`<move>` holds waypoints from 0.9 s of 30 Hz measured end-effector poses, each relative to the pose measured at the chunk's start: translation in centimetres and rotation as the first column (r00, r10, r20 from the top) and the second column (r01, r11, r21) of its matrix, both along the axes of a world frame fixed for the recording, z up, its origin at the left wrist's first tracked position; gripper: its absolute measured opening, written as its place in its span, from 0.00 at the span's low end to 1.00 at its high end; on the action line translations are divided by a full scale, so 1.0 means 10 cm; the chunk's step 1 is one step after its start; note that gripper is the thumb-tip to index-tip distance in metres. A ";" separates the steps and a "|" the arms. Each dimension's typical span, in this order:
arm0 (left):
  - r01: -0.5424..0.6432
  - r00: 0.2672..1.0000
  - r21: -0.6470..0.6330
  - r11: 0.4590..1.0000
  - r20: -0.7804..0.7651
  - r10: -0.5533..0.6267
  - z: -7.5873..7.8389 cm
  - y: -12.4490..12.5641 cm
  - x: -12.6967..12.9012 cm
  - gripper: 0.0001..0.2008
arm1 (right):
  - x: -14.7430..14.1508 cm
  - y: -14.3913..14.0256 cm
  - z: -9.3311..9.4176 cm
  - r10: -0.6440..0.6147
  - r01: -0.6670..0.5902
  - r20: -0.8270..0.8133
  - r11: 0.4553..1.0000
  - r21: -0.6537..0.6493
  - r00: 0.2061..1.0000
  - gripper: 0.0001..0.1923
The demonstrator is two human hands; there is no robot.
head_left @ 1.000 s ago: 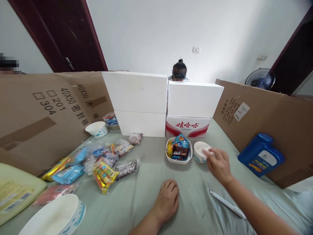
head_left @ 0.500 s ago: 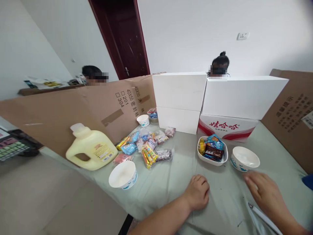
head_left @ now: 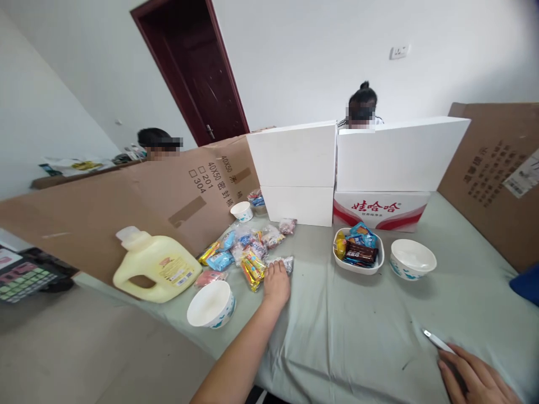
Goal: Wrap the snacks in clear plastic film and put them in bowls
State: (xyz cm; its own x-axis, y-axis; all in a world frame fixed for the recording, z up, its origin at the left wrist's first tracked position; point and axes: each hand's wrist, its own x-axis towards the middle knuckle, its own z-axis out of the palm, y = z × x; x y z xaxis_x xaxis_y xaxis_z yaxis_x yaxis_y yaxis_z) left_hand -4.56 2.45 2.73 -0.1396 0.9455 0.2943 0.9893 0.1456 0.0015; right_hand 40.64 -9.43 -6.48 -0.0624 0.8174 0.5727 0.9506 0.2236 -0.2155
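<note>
My left hand point(head_left: 277, 283) lies over a clear-wrapped dark snack packet point(head_left: 288, 264), its fingers stretched forward and its thumb out of sight. Just left of those fingers is a yellow snack pack point(head_left: 252, 268), part of a pile of wrapped snacks. At the lower right, my right hand point(head_left: 478, 373) curls its fingers over the rear part of a slim silver-white tool point(head_left: 438, 340), which resembles tweezers. The tool's tip points away from me; the rest is hidden under the hand. Between the hands, farther off, a white square bowl point(head_left: 337, 266) holds a brown packet, blue packets and a yellow one.
Paper bowls stand at left point(head_left: 210, 306), at the back point(head_left: 241, 211) and at right point(head_left: 415, 264). A yellow jug point(head_left: 158, 269) sits at the left edge. White boxes point(head_left: 295, 163) and cardboard point(head_left: 197, 191) screen the table. Two people are beyond.
My left hand has moved left and forward from bare cloth onto the dark packet. My right hand has come back from beside the right paper bowl to the slim tool. The view has shifted slightly.
</note>
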 end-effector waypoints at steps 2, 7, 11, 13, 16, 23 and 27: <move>0.046 0.999 -0.012 0.999 0.000 -0.046 0.02 0.00 0.03 0.20 | -0.08 -0.02 0.12 -0.013 0.013 0.012 1.000 -0.005 1.000 0.19; 0.224 0.974 -0.042 0.974 0.030 -0.223 0.11 -0.06 0.36 0.13 | -0.17 -0.07 0.31 -0.034 0.035 0.055 0.999 -0.020 0.998 0.19; 0.438 0.896 0.001 0.899 0.082 -0.437 0.00 -0.28 0.82 0.11 | -0.17 -0.09 0.32 -0.047 0.049 0.064 0.998 -0.027 0.997 0.17; 0.501 0.853 0.088 0.861 0.117 -0.509 -0.09 -0.38 0.96 0.12 | -0.18 -0.09 0.32 -0.052 0.055 0.063 0.998 -0.038 0.997 0.17; 0.432 0.882 0.150 0.889 0.137 -0.452 -0.19 -0.42 0.93 0.16 | -0.19 -0.09 0.34 -0.054 0.057 0.061 0.997 -0.051 0.997 0.15; 0.395 0.889 0.022 0.918 0.241 -0.389 -0.13 -0.09 0.29 0.18 | -0.23 -0.11 0.38 -0.073 0.076 0.043 0.994 -0.077 0.996 0.13; 0.342 0.856 0.168 0.925 0.351 -0.380 0.00 -0.15 0.39 0.16 | -0.23 -0.11 0.38 -0.073 0.075 0.036 0.994 -0.078 0.997 0.13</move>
State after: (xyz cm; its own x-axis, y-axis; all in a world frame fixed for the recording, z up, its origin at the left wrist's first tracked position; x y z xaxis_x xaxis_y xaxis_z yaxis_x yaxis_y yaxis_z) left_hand -0.70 1.00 2.69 0.0899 0.9203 0.3807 0.8960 -0.2417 0.3726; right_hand 38.35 -10.56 -2.69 -0.0177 0.8632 0.5045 0.9707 0.1357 -0.1982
